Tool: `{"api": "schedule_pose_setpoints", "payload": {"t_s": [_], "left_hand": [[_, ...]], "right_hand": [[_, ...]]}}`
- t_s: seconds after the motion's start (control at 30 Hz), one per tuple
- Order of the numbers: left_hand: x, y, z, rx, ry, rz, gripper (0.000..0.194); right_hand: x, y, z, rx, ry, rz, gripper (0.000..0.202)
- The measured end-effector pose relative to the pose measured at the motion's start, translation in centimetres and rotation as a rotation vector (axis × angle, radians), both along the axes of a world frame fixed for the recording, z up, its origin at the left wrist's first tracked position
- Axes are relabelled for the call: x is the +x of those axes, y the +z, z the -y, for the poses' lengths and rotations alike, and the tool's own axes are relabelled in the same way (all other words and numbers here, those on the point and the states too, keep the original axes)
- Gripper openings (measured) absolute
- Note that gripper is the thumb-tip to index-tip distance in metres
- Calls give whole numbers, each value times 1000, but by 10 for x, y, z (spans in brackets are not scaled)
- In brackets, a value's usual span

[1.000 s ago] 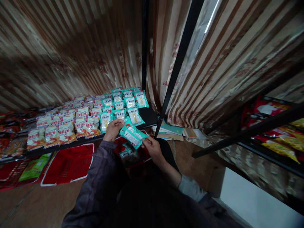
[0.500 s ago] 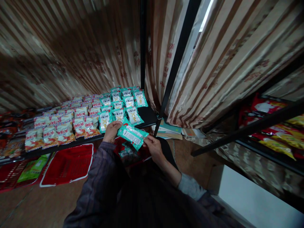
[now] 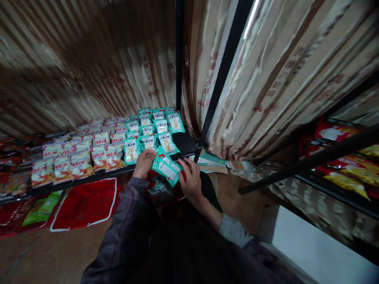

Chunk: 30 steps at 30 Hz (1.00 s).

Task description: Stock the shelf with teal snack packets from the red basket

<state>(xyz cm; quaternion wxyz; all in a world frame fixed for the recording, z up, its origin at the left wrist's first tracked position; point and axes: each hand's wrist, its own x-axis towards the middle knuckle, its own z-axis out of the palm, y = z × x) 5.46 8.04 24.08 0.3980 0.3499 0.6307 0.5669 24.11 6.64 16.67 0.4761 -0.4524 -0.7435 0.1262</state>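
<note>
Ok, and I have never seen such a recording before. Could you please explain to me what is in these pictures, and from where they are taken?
There is no machine: these are a person's two bare hands, seen from a camera worn on the head, looking forward and down. The left hand pinches one end of a green packet. The right hand is at the other end, fingers curved; whether it grips is unclear. Beyond, a black shelf bears rows of green snack bags and, further left, orange-and-white bags. A red basket sits below its edge.
</note>
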Motion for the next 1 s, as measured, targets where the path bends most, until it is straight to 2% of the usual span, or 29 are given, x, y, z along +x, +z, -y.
{"api": "schedule_pose_setpoints", "payload": {"t_s": [0.13,0.37,0.5,0.63,0.73,0.87,1.0], "left_hand": [[3,0,-3,-12,24,2,16],[-2,-6,-7,-95,31,-45,9],[-1,-6,-6,-113,3,-34,8],[2,-4,-4,-101,-9,24,9],[5,-2,-5,-90,-10,83,9],[8,-2,-4,-76,-15,104,7],[11,2,-2,-135,-32,142,13]], "right_hand": [[2,7,2,170,134,174,43],[0,4,4,129,294,206,42],[0,8,8,109,275,188,44],[0,11,12,132,235,232,61],[-2,8,11,135,180,256,67],[-6,-1,10,120,138,243,58],[-6,-2,10,56,139,143,54]]}}
